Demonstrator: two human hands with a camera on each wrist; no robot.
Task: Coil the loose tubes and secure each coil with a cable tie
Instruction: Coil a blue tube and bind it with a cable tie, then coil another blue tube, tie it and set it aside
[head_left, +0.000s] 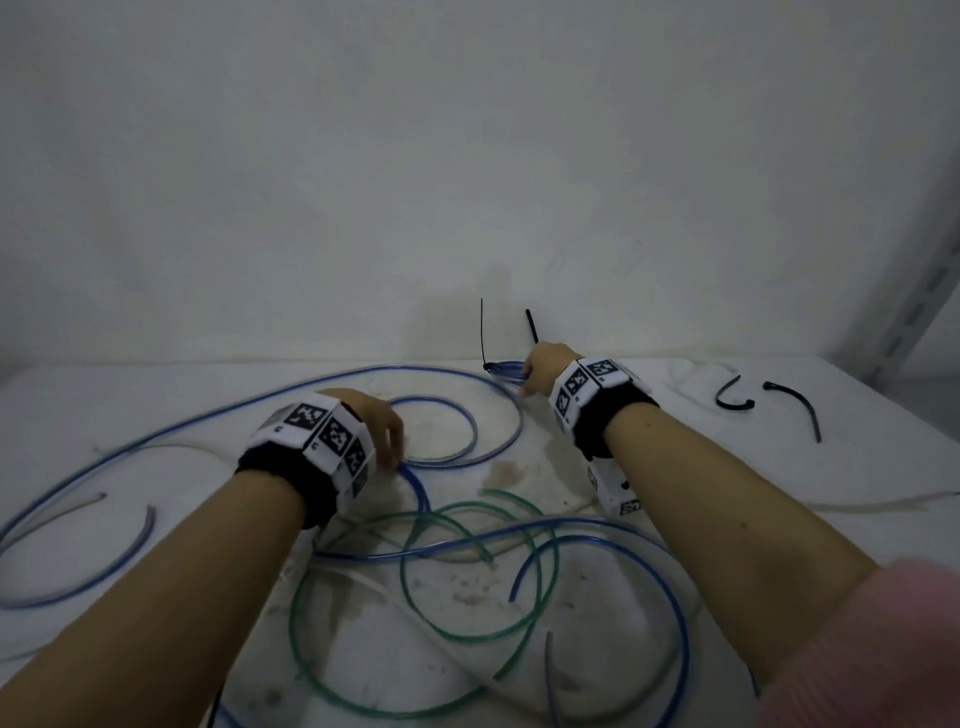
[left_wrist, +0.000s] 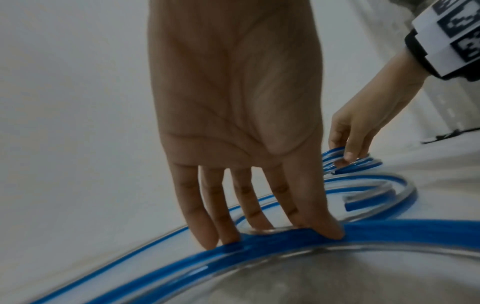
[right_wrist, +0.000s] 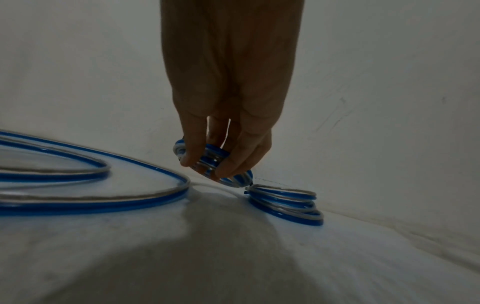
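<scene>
Left hand (left_wrist: 233, 123): fingers straight and slightly spread, tips pressing a loose run of the blue tube (left_wrist: 389, 232) flat on the white surface (head_left: 675, 415)
Right hand (right_wrist: 228, 102): thumb and fingers pinching the blue coil (right_wrist: 213, 160) near the back wall; the coil's far end rests on the surface; a black cable tie (head_left: 484, 338) stands up from it
Blue tube: sweeps in wide loops from the coil across the surface to the left hand
Green tube (head_left: 415, 597): loose loops nearer the person, crossing blue runs
Spare ties (head_left: 795, 410): two black ones lie well apart to the right
Clear tube (head_left: 883, 503): right edge
</scene>
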